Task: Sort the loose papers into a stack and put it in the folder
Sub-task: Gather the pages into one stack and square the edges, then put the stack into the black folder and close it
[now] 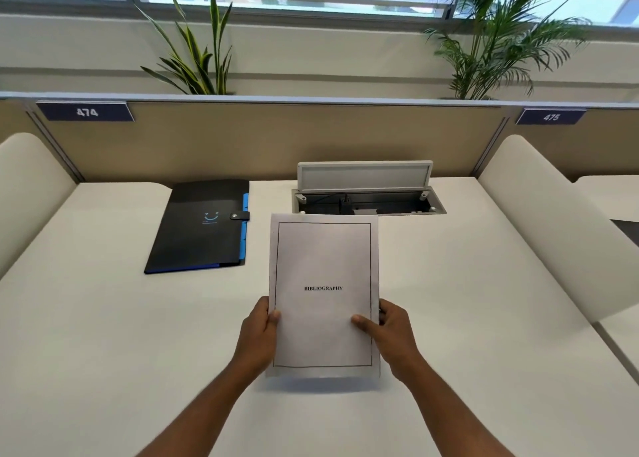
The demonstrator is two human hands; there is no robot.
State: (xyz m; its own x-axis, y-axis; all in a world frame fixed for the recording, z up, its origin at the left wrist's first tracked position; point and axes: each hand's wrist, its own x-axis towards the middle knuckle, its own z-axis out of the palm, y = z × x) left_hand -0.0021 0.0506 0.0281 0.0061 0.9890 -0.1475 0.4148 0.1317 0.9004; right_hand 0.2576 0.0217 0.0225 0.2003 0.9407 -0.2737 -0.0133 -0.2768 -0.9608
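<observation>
White bordered "BIBLIOGRAPHY" paper stack (323, 294) gripped at its sides between left hand (257, 332) and right hand (389, 334), closed black snap-buttoned plastic folder (200, 225) flat on the cream desk (103, 318) nearby.

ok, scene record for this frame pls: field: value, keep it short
papers: one stack, top sheet reads BIBLIOGRAPHY, held above the desk
left hand: grips the stack's left edge
right hand: grips the stack's right edge
folder: black, snapped shut, flat on desk, left of stack
cable box: lid raised, behind stack
</observation>
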